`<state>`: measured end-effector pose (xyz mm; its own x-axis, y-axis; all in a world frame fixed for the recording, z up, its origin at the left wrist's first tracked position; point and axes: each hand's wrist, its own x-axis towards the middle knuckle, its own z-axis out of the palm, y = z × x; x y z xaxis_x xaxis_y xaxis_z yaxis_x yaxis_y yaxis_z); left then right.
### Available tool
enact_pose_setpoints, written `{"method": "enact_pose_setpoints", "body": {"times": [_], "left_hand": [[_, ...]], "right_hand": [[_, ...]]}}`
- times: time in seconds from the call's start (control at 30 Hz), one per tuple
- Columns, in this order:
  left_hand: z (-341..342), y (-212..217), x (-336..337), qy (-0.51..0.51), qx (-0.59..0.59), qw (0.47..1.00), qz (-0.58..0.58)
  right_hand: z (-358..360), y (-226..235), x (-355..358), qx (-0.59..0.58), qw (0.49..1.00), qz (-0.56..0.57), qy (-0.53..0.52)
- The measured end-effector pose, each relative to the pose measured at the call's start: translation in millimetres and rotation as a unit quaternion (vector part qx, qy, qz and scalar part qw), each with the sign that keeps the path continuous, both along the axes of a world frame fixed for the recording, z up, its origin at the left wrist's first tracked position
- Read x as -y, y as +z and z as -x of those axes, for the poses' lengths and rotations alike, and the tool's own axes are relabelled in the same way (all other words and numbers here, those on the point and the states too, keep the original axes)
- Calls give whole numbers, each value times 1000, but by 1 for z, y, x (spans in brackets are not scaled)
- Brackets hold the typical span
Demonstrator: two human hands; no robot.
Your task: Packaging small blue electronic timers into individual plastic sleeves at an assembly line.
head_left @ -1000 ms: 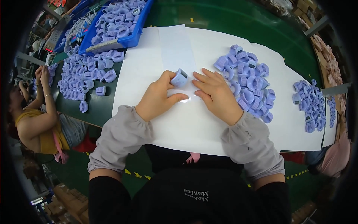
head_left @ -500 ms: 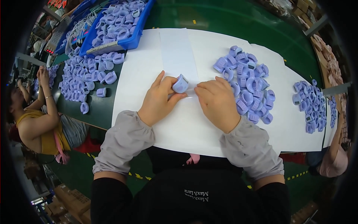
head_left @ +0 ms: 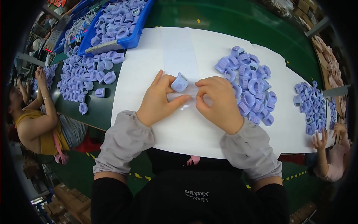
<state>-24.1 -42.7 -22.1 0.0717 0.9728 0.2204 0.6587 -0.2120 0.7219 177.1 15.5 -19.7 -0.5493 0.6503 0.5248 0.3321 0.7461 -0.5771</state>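
Observation:
My left hand (head_left: 156,100) holds a small lavender plastic device (head_left: 180,83) with a rounded body and a little dark window. Its index finger is behind the device, and the thumb stretches below it. Facing it, my right hand (head_left: 220,102) has thumb and index finger pinched at the edge of a thin clear plastic film (head_left: 191,90), which spans the gap between both hands and catches glare. The film's full outline is hard to make out. Beyond my hands, a pale translucent strip (head_left: 179,48) lies flat on the white sheet (head_left: 149,48) that covers the table.
Similar lavender devices form a pile (head_left: 253,84) close to my right hand and another pile (head_left: 315,104) farther right. More lie on the dark green table (head_left: 108,95) at left, beside a filled blue bin (head_left: 136,33). Co-workers sit at both sides.
My right hand's thumb and index finger have parted from the other fingers, leaving a gap. The film now shows glare lower down. At right, a co-worker's hands have come up.

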Motion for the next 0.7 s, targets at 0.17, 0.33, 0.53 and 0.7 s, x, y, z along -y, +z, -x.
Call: {"method": "enact_pose_setpoints", "body": {"times": [0.17, 0.33, 0.53, 0.7], "left_hand": [[0, -6, -6, -30, 109, 993, -43], [-13, -3, 1, -32, 225, 973, -40], [-20, 4, 5, -19, 319, 945, 73], [-18, 0, 4, -24, 293, 954, 55]], "right_hand": [[-8, 19, -6, -189, 933, 288, 100], [-6, 19, -1, -258, 891, 337, 162], [-4, 15, -4, -226, 911, 314, 143], [-1, 14, -2, -221, 917, 307, 129]]}}
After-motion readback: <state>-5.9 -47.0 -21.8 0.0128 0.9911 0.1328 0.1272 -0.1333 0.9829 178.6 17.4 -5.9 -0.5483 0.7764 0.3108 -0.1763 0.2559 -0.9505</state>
